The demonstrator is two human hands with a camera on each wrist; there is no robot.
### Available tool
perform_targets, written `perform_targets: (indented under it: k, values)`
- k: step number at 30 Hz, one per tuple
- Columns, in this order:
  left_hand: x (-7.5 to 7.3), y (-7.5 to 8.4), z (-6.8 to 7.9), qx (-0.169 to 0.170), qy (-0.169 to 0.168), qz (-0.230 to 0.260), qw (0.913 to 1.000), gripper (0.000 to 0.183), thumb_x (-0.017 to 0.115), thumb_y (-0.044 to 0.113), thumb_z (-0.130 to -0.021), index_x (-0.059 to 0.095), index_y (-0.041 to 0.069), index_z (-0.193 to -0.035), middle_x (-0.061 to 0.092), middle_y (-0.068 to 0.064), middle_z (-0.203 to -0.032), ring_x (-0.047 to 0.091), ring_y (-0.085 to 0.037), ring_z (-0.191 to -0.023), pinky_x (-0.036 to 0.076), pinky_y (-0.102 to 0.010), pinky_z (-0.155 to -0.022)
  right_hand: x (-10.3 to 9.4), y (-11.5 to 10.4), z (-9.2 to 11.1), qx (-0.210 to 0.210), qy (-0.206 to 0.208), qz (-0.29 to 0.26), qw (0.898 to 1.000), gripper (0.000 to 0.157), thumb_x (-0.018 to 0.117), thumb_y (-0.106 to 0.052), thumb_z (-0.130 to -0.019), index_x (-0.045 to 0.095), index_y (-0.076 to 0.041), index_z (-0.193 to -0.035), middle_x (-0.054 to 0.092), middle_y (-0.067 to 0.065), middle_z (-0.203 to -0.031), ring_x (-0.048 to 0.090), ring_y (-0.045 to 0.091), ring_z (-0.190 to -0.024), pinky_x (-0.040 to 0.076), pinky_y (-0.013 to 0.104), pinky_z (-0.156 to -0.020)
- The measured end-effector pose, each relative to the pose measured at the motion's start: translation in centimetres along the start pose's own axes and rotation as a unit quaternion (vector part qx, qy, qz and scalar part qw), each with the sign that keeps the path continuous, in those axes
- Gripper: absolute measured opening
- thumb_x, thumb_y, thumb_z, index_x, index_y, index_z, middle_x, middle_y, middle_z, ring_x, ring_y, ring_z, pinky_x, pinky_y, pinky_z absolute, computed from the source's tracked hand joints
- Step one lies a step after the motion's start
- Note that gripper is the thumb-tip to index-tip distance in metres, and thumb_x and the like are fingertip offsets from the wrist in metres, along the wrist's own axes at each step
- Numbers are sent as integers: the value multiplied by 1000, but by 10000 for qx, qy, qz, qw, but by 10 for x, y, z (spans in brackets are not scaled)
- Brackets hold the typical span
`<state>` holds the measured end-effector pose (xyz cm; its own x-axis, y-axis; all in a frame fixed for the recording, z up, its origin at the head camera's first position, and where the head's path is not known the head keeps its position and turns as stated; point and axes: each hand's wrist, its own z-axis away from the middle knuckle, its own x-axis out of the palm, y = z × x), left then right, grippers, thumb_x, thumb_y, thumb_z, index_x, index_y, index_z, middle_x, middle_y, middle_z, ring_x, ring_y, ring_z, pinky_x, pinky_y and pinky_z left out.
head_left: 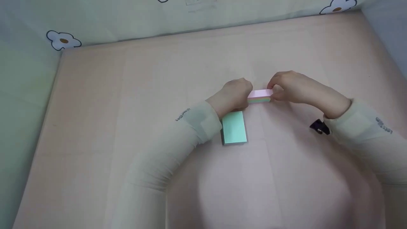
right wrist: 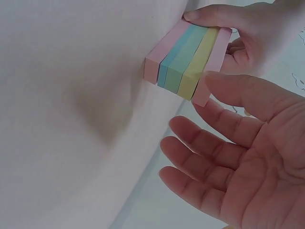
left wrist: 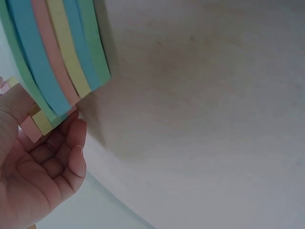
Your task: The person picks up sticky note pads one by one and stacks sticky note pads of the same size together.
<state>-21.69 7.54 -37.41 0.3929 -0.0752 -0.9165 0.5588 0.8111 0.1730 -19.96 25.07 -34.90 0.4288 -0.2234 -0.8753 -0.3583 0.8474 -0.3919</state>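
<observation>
Both hands hold a short stack of sticky note pads [head_left: 260, 93] between them, pink on top. My left hand [head_left: 233, 94] grips its left end, thumb along one side in the right wrist view. At the other end, my right hand [head_left: 297, 87] pinches the outer pink pad [right wrist: 212, 67] between thumb and index finger; its other fingers are loosely spread. Blue, green and yellow pads [right wrist: 193, 78] show between two pink ones. Below my left wrist lies a second stack [head_left: 234, 128], mint green on top, its striped side [left wrist: 55, 52] large in the left wrist view.
The stacks are over a pale pink covered table [head_left: 152, 95]. Light green fabric with flower prints [head_left: 63, 40] stands along the back and left edges. A small black clip [head_left: 319, 126] sits by the right sleeve cuff.
</observation>
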Motion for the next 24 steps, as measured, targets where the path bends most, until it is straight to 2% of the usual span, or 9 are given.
perform_targets:
  k: [7,11,18,24]
  values:
    - [1,0,-1,-57,-58,-36,10000,24,54,8,-81,62,5,-104,64,-7,-94,45,-15,-70,39,-23,-62,-4,1,2,282,-360,140,9989,34,59,-3,-79,59,4,-112,55,22,-119,49,36,-107,38,49,-89]
    - [1,1,-1,-107,-68,-26,9999,25,54,7,-81,62,6,-104,65,-7,-95,45,-15,-70,39,-24,-62,-3,1,1,379,-337,17,9987,30,55,-4,-79,62,3,-107,56,19,-115,50,33,-100,40,45,-84]
    - [1,1,-2,-194,-143,80,9997,24,56,8,-81,61,7,-104,64,-5,-94,45,-15,-71,37,-22,-62,2,0,-1,304,-76,-66,9995,27,48,-5,-76,66,3,-96,60,16,-106,52,30,-90,41,42,-78]
    - [2,1,-3,-247,-135,185,9994,26,58,8,-81,62,7,-106,65,-6,-97,47,-15,-71,39,-22,-62,3,0,-3,290,-76,-23,9995,26,52,-5,-75,65,4,-97,60,18,-105,52,31,-91,41,43,-79]
